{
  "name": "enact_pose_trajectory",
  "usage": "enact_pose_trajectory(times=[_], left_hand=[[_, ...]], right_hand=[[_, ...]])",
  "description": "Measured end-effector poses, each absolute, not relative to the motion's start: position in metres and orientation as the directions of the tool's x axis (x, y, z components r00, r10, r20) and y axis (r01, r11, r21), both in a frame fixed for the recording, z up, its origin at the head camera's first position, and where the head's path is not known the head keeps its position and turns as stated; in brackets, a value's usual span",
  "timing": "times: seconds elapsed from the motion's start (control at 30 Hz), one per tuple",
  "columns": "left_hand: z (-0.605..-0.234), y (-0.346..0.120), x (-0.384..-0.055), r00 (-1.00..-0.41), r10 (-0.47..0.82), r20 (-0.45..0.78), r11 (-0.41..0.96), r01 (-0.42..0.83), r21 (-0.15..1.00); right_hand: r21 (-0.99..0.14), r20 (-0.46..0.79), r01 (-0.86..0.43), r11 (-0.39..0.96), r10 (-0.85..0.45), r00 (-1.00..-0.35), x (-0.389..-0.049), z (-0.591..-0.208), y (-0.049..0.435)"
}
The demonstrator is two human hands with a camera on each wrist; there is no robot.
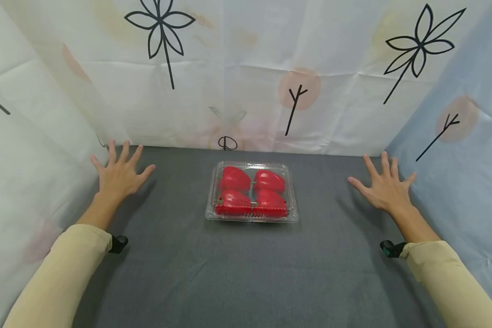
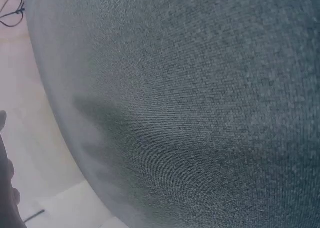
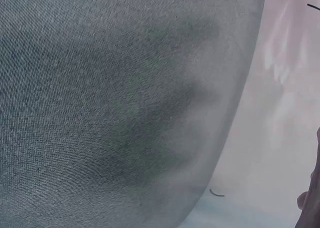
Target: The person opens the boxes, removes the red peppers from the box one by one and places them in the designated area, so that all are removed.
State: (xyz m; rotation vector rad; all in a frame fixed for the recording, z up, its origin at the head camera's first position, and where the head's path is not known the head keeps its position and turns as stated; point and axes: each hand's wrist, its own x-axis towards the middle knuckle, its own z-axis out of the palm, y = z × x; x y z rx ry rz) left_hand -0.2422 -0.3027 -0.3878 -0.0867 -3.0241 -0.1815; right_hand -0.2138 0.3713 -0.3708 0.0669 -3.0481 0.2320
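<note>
A clear plastic clamshell box (image 1: 252, 217) sits at the middle back of the grey table, in the head view. Several glossy red fruits or peppers, perhaps imitation ones, fill it; one is a red piece (image 1: 234, 179) at the back left. Far to the box's left, my left hand (image 1: 119, 175) is held with its fingers spread and nothing in it. My right hand (image 1: 385, 187), also spread and holding nothing, is well to the box's right. Both cast shadows on the cloth. Only a dark edge of each hand shows in the wrist views.
Grey cloth (image 1: 246, 273) covers the table. A pale curtain (image 1: 246, 91) with black flower drawings rises behind it, and more fabric hangs at the left and right sides. Each wrist wears a dark strap, such as the right wrist camera (image 1: 391, 248).
</note>
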Motion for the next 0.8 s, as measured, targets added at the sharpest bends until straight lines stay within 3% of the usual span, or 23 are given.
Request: enact_pose_trajectory(times=[0.57,0.8], left_hand=[[-0.376,-0.261,-0.226,-0.962,0.189,0.195,0.974,0.209,0.088],[-0.371,-0.241,-0.213,-0.939,0.236,0.249,0.953,0.274,0.131]], right_hand=[[-0.104,0.162,-0.185,0.977,-0.167,-0.973,-0.200,-0.355,0.331],[-0.091,0.192,-0.251,0.964,-0.230,-0.954,-0.193,-0.348,0.305]])
